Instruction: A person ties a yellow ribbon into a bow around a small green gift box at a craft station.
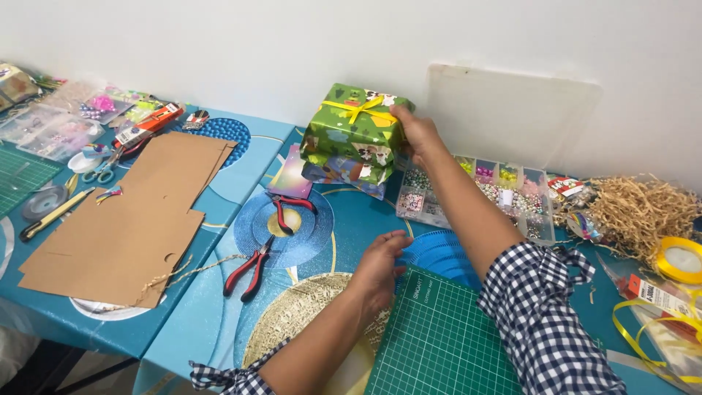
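Far out to the left of both hands lie flat sheets of brown cardboard [128, 219], with a yellow-handled knife [55, 213] and a pair of scissors [102, 170] at their far edge and clear packets of craft bits [51, 124] beyond them. Closer in, just left of the left hand, a pair of red-handled pliers [248, 272] rests on the blue patterned tablecloth [219, 322], and a second red-handled pair [287, 211] lies a little further back. The left hand [380, 267] is open and holds nothing, fingers loosely spread, palm down on the cloth at the top corner of a green cutting mat [446, 344], touching its edge. Beyond that hand, towards the wall, sits a green wrapped gift box [351, 132] tied with yellow ribbon, stacked on top of a flatter blue wrapped parcel [344, 174]. The right hand [415, 135] reaches across and grips the right side of the green box, fingers curled around its upper edge. Just under and to the right of that hand stands a clear bead organiser [504, 194] with its lid raised against the wall. Further right lie a heap of tan paper shred [643, 212] and a roll of yellow ribbon [680, 260].
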